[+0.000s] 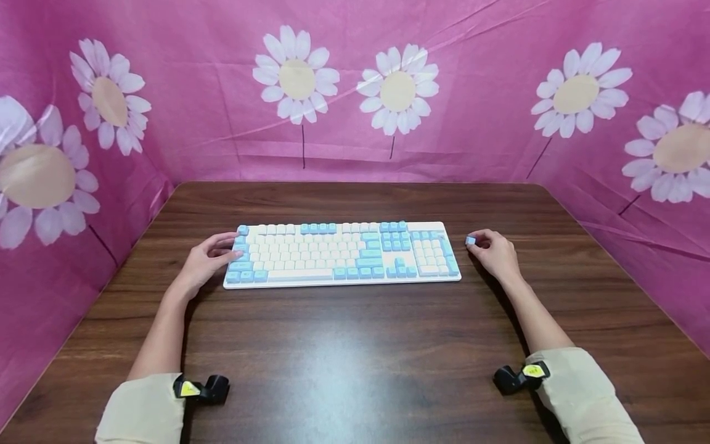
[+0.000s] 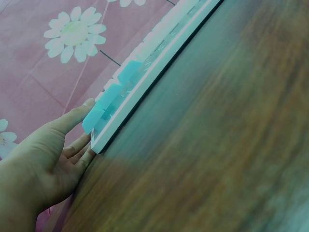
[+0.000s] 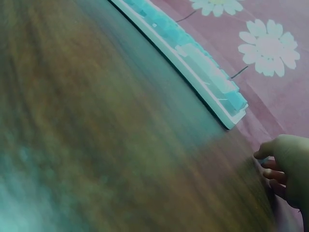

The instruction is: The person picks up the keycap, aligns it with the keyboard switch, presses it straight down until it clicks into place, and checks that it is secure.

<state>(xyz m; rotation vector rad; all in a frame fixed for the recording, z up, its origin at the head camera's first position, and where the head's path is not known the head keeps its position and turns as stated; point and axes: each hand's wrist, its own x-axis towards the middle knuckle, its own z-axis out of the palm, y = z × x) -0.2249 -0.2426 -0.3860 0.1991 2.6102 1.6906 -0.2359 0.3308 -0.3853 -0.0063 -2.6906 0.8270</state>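
A white keyboard with white and light-blue keys lies flat on the wooden table. My left hand grips its left end. In the left wrist view that hand has its thumb over the blue corner keys and the other fingers against the keyboard's side. To the right of the keyboard, apart from it, my right hand pinches a small light-blue keycap between thumb and fingers. The right wrist view shows the curled right hand beyond the keyboard's corner; the keycap is mostly hidden there.
The brown wooden table stretches in front of and behind the keyboard. A pink cloth printed with white daisies hangs round its back and sides. Black straps with small devices sit on both forearms, over pale sleeves.
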